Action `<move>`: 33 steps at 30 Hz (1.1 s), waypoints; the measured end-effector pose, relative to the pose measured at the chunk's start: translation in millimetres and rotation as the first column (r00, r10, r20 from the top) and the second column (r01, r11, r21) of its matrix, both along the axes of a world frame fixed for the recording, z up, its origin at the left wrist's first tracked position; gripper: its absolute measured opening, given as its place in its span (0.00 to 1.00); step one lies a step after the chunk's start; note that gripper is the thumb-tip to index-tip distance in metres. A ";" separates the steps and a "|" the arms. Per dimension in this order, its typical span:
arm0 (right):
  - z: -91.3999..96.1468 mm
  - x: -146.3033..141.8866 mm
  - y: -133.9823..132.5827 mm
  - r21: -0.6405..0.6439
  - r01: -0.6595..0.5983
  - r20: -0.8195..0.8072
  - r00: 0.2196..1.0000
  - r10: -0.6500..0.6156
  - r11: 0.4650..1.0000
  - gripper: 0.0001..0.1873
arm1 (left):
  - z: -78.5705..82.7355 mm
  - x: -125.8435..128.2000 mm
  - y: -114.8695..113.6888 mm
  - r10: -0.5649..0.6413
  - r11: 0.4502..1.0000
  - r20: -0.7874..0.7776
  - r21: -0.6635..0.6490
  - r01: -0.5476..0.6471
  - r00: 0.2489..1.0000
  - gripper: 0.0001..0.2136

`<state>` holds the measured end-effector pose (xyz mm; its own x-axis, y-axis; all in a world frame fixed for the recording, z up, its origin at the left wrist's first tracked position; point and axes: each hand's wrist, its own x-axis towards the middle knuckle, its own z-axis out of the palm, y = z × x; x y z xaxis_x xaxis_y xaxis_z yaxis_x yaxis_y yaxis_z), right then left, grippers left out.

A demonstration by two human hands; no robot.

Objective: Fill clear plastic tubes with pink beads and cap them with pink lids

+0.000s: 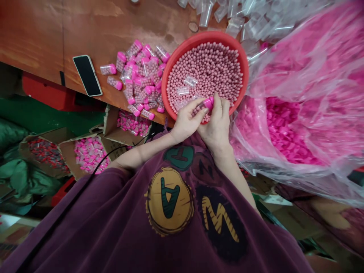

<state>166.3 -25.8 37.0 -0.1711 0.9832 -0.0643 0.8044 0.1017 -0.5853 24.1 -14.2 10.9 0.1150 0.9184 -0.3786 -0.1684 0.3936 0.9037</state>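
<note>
Over the near rim of a red basin (245,72), both of my hands meet at one small clear bottle (197,110) filled with pink beads. My left hand (186,120) grips its body between thumb and fingers. At its upper right end, the fingers of my right hand (217,123) close on the bright pink cap (209,102). Small pink beads (210,68) fill the basin, and a few clear empty tubes (190,81) lie on top of them. Left of the basin is a pile of filled, pink-capped bottles (143,74).
A phone (87,76) lies on the wooden table (108,22). Clear empty tubes (258,19) are heaped at the back right. To the right, a large plastic bag (318,76) holds pink caps (284,132). Cardboard boxes (65,146) of small items stand below the table's left edge.
</note>
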 end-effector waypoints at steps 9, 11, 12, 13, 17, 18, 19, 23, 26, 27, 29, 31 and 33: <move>7.0 15.7 -2.9 0.000 -0.003 -0.002 1.000 0.003 1.000 0.42 | 26.4 0.4 10.7 -0.137 0.971 0.172 -0.174 0.167 0.975 0.08; 4.1 16.8 -2.5 -0.005 -0.008 -0.004 1.000 0.008 1.000 0.42 | 26.9 0.7 12.6 -0.137 0.971 0.154 -0.176 0.163 0.979 0.06; 2.3 17.3 -2.4 -0.011 -0.012 -0.007 1.000 0.012 1.000 0.42 | 26.4 0.7 13.2 -0.137 0.970 0.148 -0.181 0.163 0.979 0.06; 0.4 18.0 -2.4 -0.018 -0.015 -0.008 1.000 0.015 1.000 0.42 | 25.6 0.5 13.5 -0.140 0.968 0.148 -0.187 0.167 0.979 0.07; -2.4 20.0 -3.5 -0.026 -0.021 -0.011 1.000 0.021 0.999 0.44 | 20.2 -2.0 12.5 -0.172 0.953 0.185 -0.219 0.211 0.968 0.13; -1.1 20.4 -3.4 -0.030 -0.024 -0.017 1.000 0.024 0.999 0.45 | 18.9 -3.1 12.2 -0.179 0.947 0.197 -0.230 0.222 0.964 0.14; 1.3 21.0 -2.8 -0.038 -0.030 -0.026 0.999 0.029 0.999 0.45 | 17.8 -4.4 12.0 -0.177 0.944 0.204 -0.240 0.224 0.963 0.15; 18.2 26.4 3.9 -0.109 -0.065 -0.122 0.991 0.052 0.992 0.46 | 16.0 -11.2 13.3 -0.146 0.958 0.200 -0.217 0.189 0.969 0.12; 29.9 31.9 10.4 -0.133 -0.014 -0.267 0.964 -0.022 0.991 0.30 | 17.0 -16.9 14.9 -0.177 0.964 0.229 -0.156 0.215 0.957 0.11; 32.1 33.0 11.9 -0.133 0.025 -0.301 0.951 -0.065 0.991 0.26 | 17.6 -18.5 15.2 -0.196 0.961 0.243 -0.143 0.235 0.950 0.12; 33.6 33.4 13.4 -0.129 0.103 -0.342 0.929 -0.142 0.986 0.24 | 18.9 -20.8 15.7 -0.234 0.954 0.258 -0.127 0.272 0.938 0.15; 32.9 31.4 12.6 -0.116 0.153 -0.378 0.907 -0.186 0.981 0.24 | 20.3 -22.1 15.7 -0.246 0.955 0.252 -0.101 0.278 0.936 0.16; 32.1 28.2 10.2 -0.090 0.180 -0.415 0.887 -0.201 0.980 0.22 | 21.5 -22.5 14.9 -0.238 0.962 0.243 -0.071 0.262 0.940 0.16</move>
